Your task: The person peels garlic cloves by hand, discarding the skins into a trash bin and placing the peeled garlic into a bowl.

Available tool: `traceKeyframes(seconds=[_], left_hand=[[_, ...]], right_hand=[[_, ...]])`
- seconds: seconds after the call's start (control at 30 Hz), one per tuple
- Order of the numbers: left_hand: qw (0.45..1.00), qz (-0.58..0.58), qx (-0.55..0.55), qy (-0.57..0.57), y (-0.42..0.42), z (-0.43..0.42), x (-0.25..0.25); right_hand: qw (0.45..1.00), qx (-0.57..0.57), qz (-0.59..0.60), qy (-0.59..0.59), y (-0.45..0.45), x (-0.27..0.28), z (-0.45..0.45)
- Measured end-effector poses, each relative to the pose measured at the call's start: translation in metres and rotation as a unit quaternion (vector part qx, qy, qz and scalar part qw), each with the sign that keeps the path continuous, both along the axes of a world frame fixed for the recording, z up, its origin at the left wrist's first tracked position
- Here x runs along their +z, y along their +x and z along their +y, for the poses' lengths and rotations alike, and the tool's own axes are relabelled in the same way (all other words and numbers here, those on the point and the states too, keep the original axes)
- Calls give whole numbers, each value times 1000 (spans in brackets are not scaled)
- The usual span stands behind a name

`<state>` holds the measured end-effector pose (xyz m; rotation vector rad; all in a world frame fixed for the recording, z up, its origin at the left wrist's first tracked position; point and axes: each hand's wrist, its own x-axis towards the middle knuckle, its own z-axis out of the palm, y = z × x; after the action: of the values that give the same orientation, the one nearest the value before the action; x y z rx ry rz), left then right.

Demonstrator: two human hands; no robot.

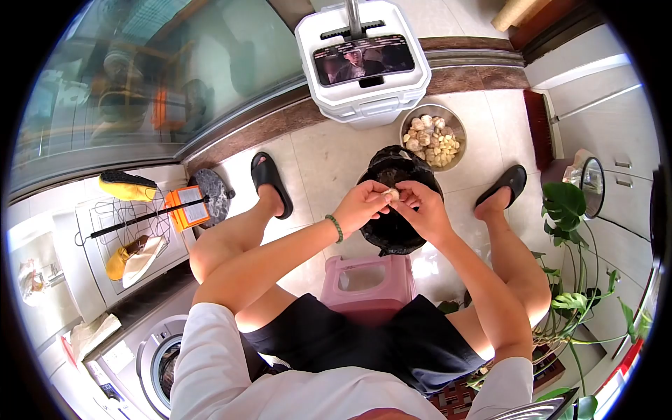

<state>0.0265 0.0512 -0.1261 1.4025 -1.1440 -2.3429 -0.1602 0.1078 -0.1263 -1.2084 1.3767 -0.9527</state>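
Note:
A small pale piece of garlic (391, 194) is pinched between the fingertips of both my hands. My left hand (362, 207), with a green bead bracelet at the wrist, grips it from the left. From the other side, my right hand (421, 210) has its thumb and finger on the same piece. Both hands are over a bin lined with a black plastic bag (399, 239). Beyond the bin, a metal bowl (462, 134) on the floor contains whole garlic bulbs (424, 129) and loose peeled cloves (442, 152).
A white bucket (374, 105) with a phone (364, 60) on top stands ahead. A pink stool (367, 269) is between my legs. Yellow shoes (128, 185) hang on a wire rack at the left, above a washing machine (159, 357). A leafy plant (565, 203) spreads at the right.

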Motion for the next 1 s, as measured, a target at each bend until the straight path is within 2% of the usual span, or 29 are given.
traceKeyframes(seconds=[0.1,0.27,0.5,0.6,0.7,0.77,0.9,0.97,1.0], left_hand=[[1000,-4,8,2,-1,1,1],[1000,-20,1,-4,-3,0,8],[999,-30,-20,10,-1,2,0],[999,-7,-28,-40,1,3,-6],[998,7,-32,-49,1,2,-7],[1000,-18,-22,6,-1,-2,1],[1000,-13,-12,17,-2,-2,1],[987,-49,29,-148,-4,6,-2],[987,-48,29,-148,-4,6,2]], right_hand=[[999,-21,-39,29,0,2,-1],[998,16,9,60,-3,0,2],[999,-5,31,36,0,8,1],[999,-8,24,37,-3,-3,3],[997,-3,2,77,-4,-6,3],[994,12,-31,100,-5,-5,2],[986,2,-99,133,-6,-14,2],[986,-31,-111,118,-4,-17,3],[986,-32,-111,118,-3,-14,3]])
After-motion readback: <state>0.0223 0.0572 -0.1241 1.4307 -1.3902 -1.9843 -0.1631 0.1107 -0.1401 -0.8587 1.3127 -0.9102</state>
